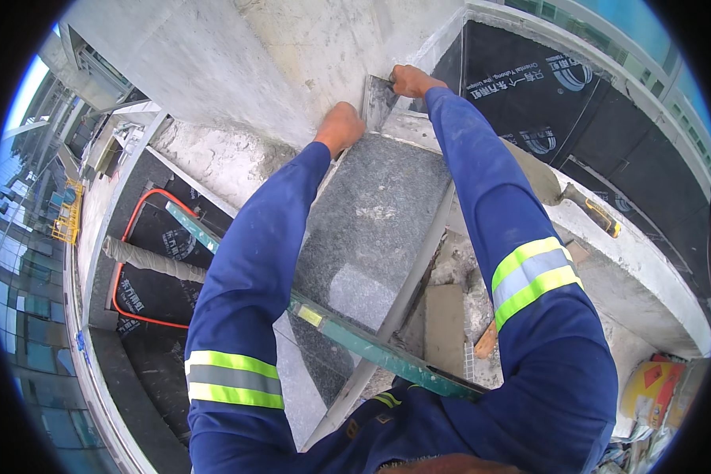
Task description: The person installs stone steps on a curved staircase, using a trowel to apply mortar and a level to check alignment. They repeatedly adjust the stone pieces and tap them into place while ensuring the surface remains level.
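Right hand (412,81) touching grey plate (378,101), left hand (342,126) beside

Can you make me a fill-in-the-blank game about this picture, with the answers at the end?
1. The hand higher up in the picture is the ____ one.
2. The long sleeves are coloured ____.
3. Each sleeve has ____ bright yellow-green stripes.
4. The orange loop lies to the ____ of both sleeves.

Missing words: right; blue; two; left.
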`<control>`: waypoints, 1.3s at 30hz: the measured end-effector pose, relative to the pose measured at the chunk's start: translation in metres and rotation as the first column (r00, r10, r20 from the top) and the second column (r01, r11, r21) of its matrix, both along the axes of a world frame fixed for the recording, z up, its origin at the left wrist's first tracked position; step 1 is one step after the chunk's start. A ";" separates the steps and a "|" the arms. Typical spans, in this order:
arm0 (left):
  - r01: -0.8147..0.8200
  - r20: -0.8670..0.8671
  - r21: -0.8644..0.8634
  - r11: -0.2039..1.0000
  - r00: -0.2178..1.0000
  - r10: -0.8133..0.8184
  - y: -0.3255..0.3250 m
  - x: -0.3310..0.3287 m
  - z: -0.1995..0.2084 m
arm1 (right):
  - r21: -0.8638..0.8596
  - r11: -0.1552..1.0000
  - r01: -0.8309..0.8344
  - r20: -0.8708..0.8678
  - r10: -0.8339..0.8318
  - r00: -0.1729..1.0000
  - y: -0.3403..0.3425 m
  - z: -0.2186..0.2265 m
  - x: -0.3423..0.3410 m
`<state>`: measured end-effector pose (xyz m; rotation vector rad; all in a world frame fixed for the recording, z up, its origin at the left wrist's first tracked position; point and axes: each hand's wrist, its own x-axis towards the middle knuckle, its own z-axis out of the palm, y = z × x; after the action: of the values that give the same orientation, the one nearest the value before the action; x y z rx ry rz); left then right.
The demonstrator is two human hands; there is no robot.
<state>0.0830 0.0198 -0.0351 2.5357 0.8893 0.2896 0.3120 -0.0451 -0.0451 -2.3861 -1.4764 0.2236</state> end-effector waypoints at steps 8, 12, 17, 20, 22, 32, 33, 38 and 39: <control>0.022 0.015 -0.027 0.999 1.000 -0.022 -0.006 -0.002 0.003 | 0.192 0.979 0.068 -0.294 -0.009 0.956 -0.002 -0.028 0.013; 0.013 0.057 0.012 1.000 0.998 -0.013 0.006 -0.005 -0.008 | 0.029 1.000 -0.005 -0.436 0.017 0.900 -0.013 -0.006 0.008; 0.050 0.070 0.069 0.996 0.996 -0.055 0.002 0.004 -0.006 | 0.023 0.996 -0.086 -0.360 0.089 0.929 -0.026 0.003 0.017; 0.027 0.058 0.074 0.997 0.998 -0.031 0.005 -0.006 -0.009 | 0.015 0.996 -0.084 -0.357 0.084 0.930 -0.024 0.006 -0.004; 0.017 0.065 0.023 1.000 0.998 -0.018 0.001 -0.003 -0.004 | 0.087 0.996 -0.036 -0.328 0.063 0.943 -0.023 -0.002 -0.001; 0.085 0.090 0.151 0.985 0.991 -0.099 0.018 -0.008 -0.010 | 0.045 0.994 -0.100 -0.285 0.109 0.952 -0.014 0.005 -0.003; 0.046 0.055 0.084 0.995 0.997 -0.050 0.019 -0.009 -0.011 | 0.082 0.995 -0.057 -0.341 0.081 0.937 -0.017 0.000 -0.006; 0.027 -0.042 -0.057 0.998 0.999 -0.030 0.005 0.006 0.006 | 0.062 0.998 -0.026 -0.315 0.044 0.948 -0.016 -0.014 0.004; 0.015 -0.026 -0.078 0.997 1.000 -0.017 0.004 0.007 0.006 | 0.059 0.998 -0.030 -0.296 0.046 0.954 -0.014 -0.011 0.008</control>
<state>0.0898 0.0243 -0.0286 2.4794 0.8723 0.2133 0.3195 -0.0591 -0.0561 -2.1683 -1.3683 0.5210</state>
